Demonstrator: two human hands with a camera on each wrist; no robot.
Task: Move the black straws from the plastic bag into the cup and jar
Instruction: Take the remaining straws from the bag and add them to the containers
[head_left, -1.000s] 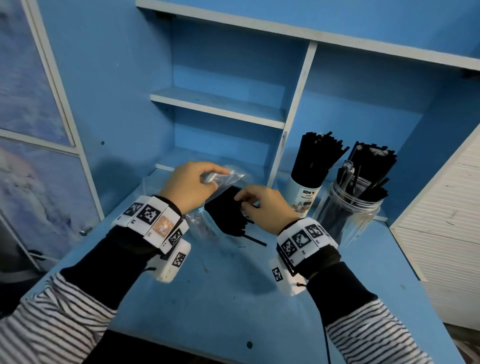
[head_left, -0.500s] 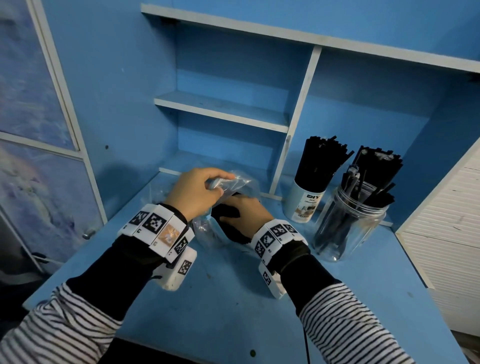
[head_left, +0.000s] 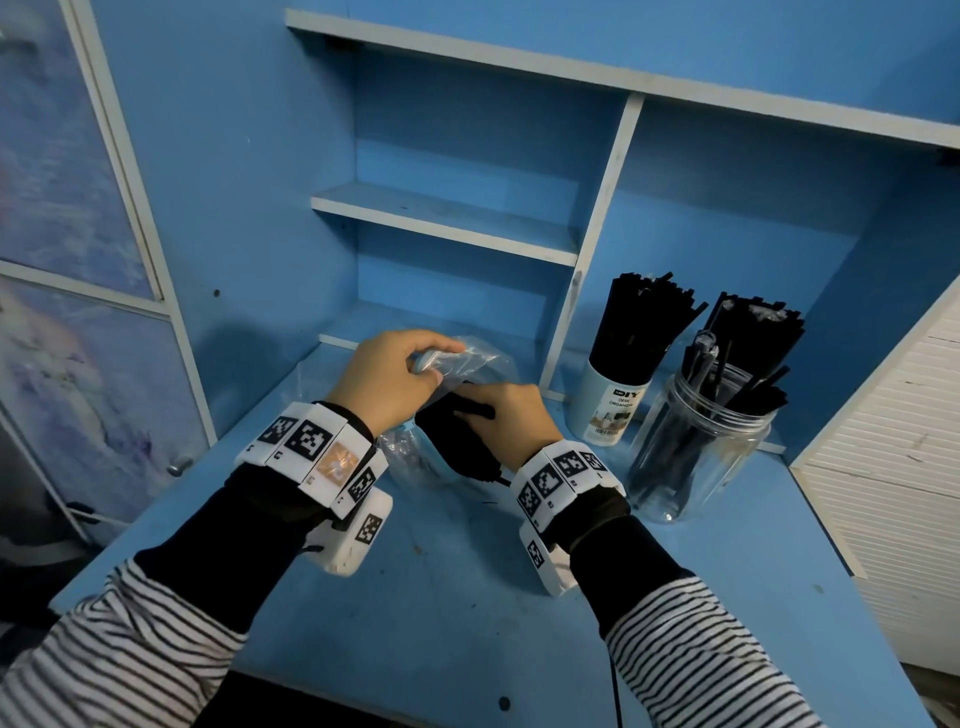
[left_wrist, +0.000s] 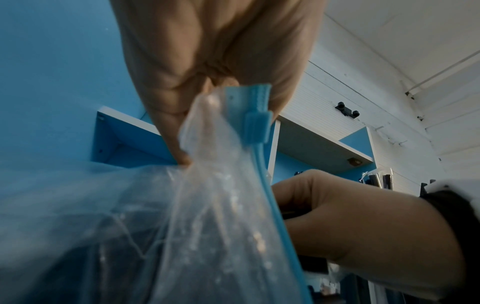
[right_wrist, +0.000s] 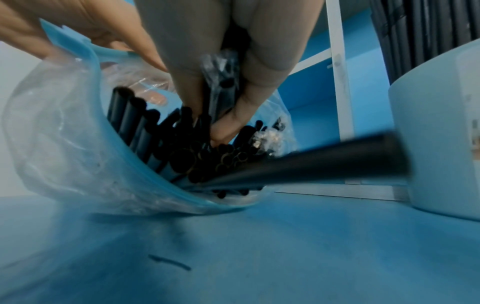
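Right wrist view: right hand (right_wrist: 207, 67) pinches a few black straws (right_wrist: 221, 90) at the zip bag's (right_wrist: 64, 144) mouth, which the left hand (head_left: 387, 387) grips open. Loose straws beneath the pinch may drag out and scatter. The cup (head_left: 610, 408) reads "DIY DESK ORGANIZER"; the jar (head_left: 696, 457) is unlabelled.

Dim bluish light, blurred wrist views; edges warped

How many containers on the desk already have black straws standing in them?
2. The pale cup stands at the back by the shelf divider, and the clear jar stands just right of it. More straws remain in the plastic bag between the hands.
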